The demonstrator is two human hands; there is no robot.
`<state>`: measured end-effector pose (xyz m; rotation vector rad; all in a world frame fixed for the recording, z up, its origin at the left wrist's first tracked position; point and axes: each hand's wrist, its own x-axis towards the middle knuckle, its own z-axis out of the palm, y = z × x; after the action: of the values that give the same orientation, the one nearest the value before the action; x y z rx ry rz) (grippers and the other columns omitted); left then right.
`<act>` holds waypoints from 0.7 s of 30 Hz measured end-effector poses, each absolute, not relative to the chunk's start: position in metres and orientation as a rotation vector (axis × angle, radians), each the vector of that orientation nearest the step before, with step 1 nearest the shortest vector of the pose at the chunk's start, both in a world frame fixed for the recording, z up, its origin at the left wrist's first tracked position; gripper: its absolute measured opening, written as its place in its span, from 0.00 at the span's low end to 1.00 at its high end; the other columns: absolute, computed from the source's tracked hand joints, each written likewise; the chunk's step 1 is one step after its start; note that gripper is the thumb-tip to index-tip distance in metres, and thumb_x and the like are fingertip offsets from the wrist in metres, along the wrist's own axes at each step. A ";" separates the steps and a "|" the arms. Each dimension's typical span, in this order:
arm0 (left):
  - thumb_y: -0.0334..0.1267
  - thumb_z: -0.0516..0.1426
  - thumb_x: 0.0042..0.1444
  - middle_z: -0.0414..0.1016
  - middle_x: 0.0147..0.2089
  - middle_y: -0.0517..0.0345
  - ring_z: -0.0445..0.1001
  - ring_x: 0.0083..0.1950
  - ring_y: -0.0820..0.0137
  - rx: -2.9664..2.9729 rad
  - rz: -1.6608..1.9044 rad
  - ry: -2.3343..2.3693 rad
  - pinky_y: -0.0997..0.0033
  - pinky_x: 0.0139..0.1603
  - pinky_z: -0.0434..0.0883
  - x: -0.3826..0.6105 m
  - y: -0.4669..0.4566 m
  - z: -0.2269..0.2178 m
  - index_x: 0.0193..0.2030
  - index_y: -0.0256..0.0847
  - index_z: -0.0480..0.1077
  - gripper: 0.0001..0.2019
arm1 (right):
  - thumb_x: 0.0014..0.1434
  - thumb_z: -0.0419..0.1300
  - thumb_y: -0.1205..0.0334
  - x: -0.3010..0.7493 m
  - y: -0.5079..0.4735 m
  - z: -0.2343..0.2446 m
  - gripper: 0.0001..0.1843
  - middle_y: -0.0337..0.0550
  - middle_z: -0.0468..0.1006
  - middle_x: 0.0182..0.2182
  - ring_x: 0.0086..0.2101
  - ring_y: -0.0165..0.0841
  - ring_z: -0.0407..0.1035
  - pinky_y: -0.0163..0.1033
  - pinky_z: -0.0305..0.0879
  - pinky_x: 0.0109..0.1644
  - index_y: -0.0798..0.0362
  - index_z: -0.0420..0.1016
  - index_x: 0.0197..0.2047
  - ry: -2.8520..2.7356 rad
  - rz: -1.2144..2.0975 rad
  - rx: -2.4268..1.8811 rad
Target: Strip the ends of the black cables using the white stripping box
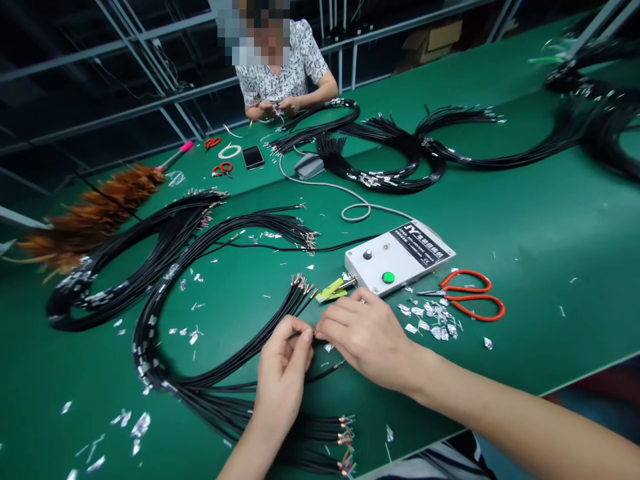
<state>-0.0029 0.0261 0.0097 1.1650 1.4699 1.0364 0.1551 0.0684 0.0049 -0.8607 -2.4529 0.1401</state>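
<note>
My left hand (286,367) pinches the end of a black cable between thumb and forefinger. Close against it, my right hand (363,337) has its fingertips closed at the same cable end; the tiny part between them is mostly hidden. The bundle of black cables (187,267) curves around on the left, its stripped ends (345,440) showing coloured wires and copper below my hands. Just beyond my right hand stands a white control box (400,257) with a green button and a knob. Yellow-green clip-like pieces (333,291) stick out from its left side.
Red-handled scissors (475,293) lie right of the box beside foil scraps (440,320). A brown feather duster (100,207), a phone (253,157) and a roll of tape (229,152) lie farther left. Across the green table (525,220), a co-worker (280,73) sits behind more coiled cables (390,160).
</note>
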 end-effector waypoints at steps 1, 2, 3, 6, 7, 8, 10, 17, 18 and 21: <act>0.47 0.56 0.57 0.57 0.19 0.69 0.55 0.20 0.76 1.180 1.051 1.480 0.78 0.20 0.53 -0.003 0.028 0.008 0.28 0.40 0.64 0.13 | 0.67 0.52 0.66 0.158 0.073 0.006 0.15 0.39 0.79 0.29 0.32 0.33 0.68 0.42 0.49 0.38 0.54 0.74 0.30 -2.462 0.113 -0.873; 0.46 0.56 0.57 0.57 0.19 0.69 0.54 0.20 0.76 1.187 1.071 1.487 0.78 0.20 0.52 -0.002 0.031 0.007 0.28 0.40 0.64 0.13 | 0.67 0.53 0.65 0.161 0.078 0.007 0.14 0.40 0.80 0.30 0.33 0.33 0.69 0.42 0.49 0.39 0.53 0.75 0.31 -2.467 0.082 -0.900; 0.46 0.56 0.57 0.56 0.18 0.69 0.54 0.20 0.77 1.185 1.093 1.490 0.79 0.20 0.52 -0.002 0.033 0.006 0.28 0.40 0.64 0.12 | 0.67 0.54 0.64 0.165 0.083 0.009 0.12 0.40 0.80 0.32 0.35 0.34 0.69 0.42 0.49 0.39 0.53 0.75 0.33 -2.470 0.042 -0.941; 0.45 0.56 0.56 0.53 0.18 0.71 0.52 0.19 0.78 1.155 1.139 1.485 0.79 0.19 0.51 -0.002 0.042 0.002 0.28 0.41 0.62 0.12 | 0.63 0.60 0.62 0.172 0.099 0.012 0.05 0.45 0.80 0.41 0.42 0.38 0.69 0.43 0.50 0.41 0.54 0.75 0.40 -2.535 -0.086 -1.073; 0.45 0.56 0.56 0.53 0.18 0.71 0.52 0.19 0.78 1.153 1.148 1.485 0.80 0.19 0.50 -0.002 0.045 0.001 0.28 0.41 0.61 0.12 | 0.62 0.61 0.63 0.173 0.103 0.012 0.06 0.46 0.80 0.42 0.43 0.39 0.68 0.44 0.50 0.42 0.55 0.75 0.42 -2.578 -0.120 -1.104; 0.45 0.56 0.56 0.53 0.18 0.71 0.52 0.18 0.78 1.153 1.154 1.486 0.80 0.18 0.50 -0.002 0.047 -0.001 0.28 0.41 0.61 0.12 | 0.62 0.61 0.65 0.173 0.106 0.011 0.05 0.47 0.80 0.43 0.44 0.39 0.67 0.44 0.50 0.43 0.55 0.75 0.42 -2.620 -0.147 -1.123; 0.44 0.56 0.56 0.52 0.18 0.71 0.52 0.18 0.78 1.154 1.164 1.491 0.80 0.18 0.50 -0.001 0.052 -0.003 0.27 0.42 0.61 0.12 | 0.63 0.58 0.69 0.171 0.110 0.007 0.05 0.46 0.80 0.41 0.43 0.39 0.67 0.45 0.50 0.43 0.55 0.75 0.40 -2.689 -0.181 -1.143; 0.43 0.56 0.57 0.54 0.18 0.71 0.53 0.18 0.78 1.176 1.189 1.507 0.79 0.19 0.51 0.004 0.057 -0.013 0.27 0.42 0.61 0.12 | 0.66 0.52 0.72 0.171 0.111 0.002 0.10 0.48 0.81 0.40 0.41 0.39 0.68 0.44 0.52 0.43 0.58 0.74 0.45 -2.778 -0.202 -1.083; 0.43 0.56 0.57 0.54 0.18 0.71 0.53 0.18 0.78 1.178 1.191 1.512 0.79 0.18 0.51 0.005 0.057 -0.014 0.27 0.42 0.61 0.12 | 0.65 0.52 0.73 0.171 0.111 0.003 0.10 0.47 0.81 0.39 0.40 0.38 0.68 0.44 0.52 0.43 0.58 0.75 0.44 -2.799 -0.198 -1.078; 0.43 0.56 0.57 0.54 0.18 0.71 0.53 0.18 0.77 1.187 1.190 1.525 0.79 0.19 0.51 0.007 0.059 -0.015 0.27 0.42 0.60 0.11 | 0.65 0.54 0.73 0.169 0.114 0.007 0.09 0.44 0.81 0.34 0.37 0.38 0.68 0.44 0.52 0.41 0.57 0.76 0.39 -2.853 -0.189 -1.100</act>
<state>0.0067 0.0587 -0.0148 1.1865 1.5252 1.1902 0.1695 0.1140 0.0072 -1.1003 -2.8528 -0.1891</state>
